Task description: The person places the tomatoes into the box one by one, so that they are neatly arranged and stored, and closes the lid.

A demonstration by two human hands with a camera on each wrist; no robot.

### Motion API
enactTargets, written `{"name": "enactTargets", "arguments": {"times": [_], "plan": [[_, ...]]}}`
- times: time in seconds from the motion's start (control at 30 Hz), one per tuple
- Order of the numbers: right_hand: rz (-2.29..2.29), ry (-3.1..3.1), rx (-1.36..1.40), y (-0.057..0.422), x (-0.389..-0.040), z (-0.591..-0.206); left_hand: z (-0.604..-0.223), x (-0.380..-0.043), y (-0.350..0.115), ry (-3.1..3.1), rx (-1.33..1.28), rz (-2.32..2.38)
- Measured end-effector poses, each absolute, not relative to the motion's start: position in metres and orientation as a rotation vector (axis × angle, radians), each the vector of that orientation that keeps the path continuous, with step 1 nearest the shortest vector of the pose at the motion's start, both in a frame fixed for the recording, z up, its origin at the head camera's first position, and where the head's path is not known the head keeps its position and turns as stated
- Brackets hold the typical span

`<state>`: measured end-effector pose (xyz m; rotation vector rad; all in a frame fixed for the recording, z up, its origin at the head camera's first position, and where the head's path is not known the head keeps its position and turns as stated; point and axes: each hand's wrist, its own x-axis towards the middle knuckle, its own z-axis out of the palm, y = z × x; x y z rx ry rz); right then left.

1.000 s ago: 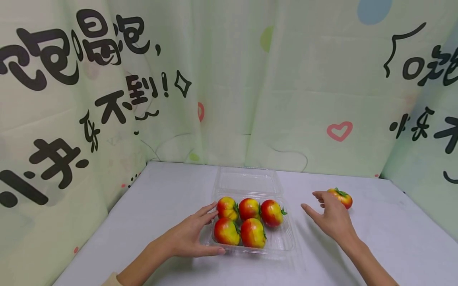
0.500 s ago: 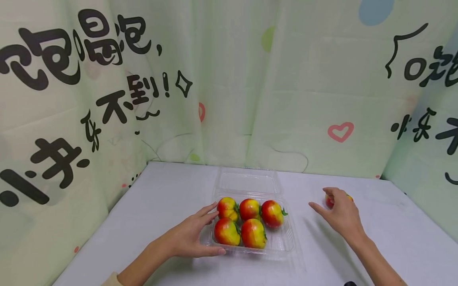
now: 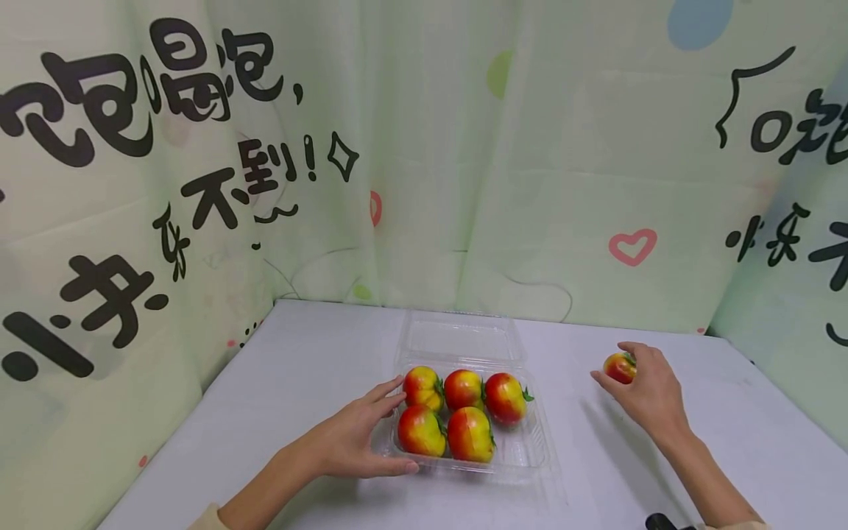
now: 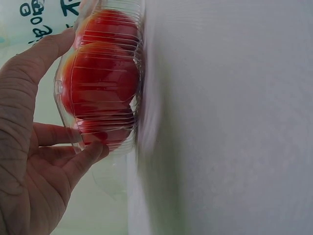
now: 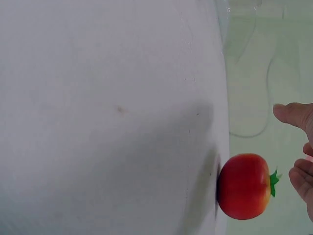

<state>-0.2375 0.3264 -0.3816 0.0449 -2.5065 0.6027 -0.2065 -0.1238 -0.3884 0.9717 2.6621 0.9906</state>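
In the head view, a clear plastic clamshell box (image 3: 526, 447) stands with its lid (image 3: 457, 338) folded back. Several red-and-yellow tomatoes (image 3: 470, 434) lie inside in two rows, and bare floor shows at the front right. My left hand (image 3: 361, 436) holds the box's left side, thumb at the near corner, fingers along the side; the left wrist view shows the fingers bent at the box wall (image 4: 139, 93). One loose tomato (image 3: 617, 368) lies right of the box. Around it hovers my right hand (image 3: 652, 390), thumb and fingers spread; the right wrist view shows the hand (image 5: 301, 181) apart from the tomato.
A white-covered table (image 3: 318, 353) carries everything. Pale green printed curtains (image 3: 424, 147) stand behind it and at both sides. A dark object (image 3: 659, 521) shows at the bottom edge by the right forearm.
My right hand has moved right, from left of the loose tomato past it, so the tomato now shows between thumb and fingers. My left hand and the box keep their place.
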Motion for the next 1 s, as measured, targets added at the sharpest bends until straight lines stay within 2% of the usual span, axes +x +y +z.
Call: {"name": "enactTargets", "arguments": {"times": [1.0], "plan": [[0.557, -2.634, -0.024, 0.355, -0.258, -0.397, -0.390, -0.207, -0.124, 2.685, 0.996, 0.959]]}}
